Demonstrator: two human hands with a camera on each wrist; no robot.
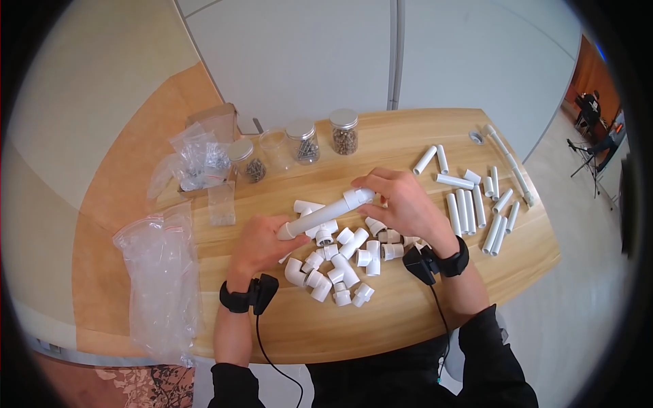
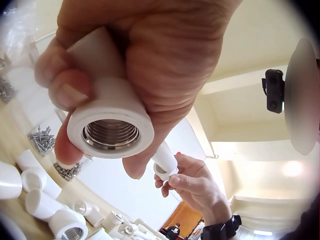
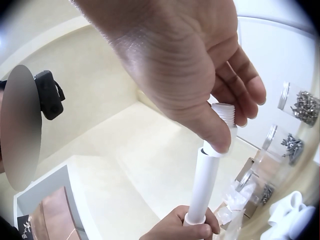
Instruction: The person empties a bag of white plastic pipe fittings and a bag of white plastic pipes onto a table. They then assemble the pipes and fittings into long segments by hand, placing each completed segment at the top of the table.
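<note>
A white pipe is held slantwise above a heap of white fittings. My left hand grips its lower left end, where a fitting with a metal-threaded opening shows in the left wrist view. At the upper right end, my right hand pinches another fitting between thumb and fingers. In the right wrist view that fitting has a ribbed, threaded end and sits at the end of the pipe.
Jars of screws stand at the back beside an open box with plastic bags. More clear bags lie at the left. Short pipes and a long joined pipe lie at the right.
</note>
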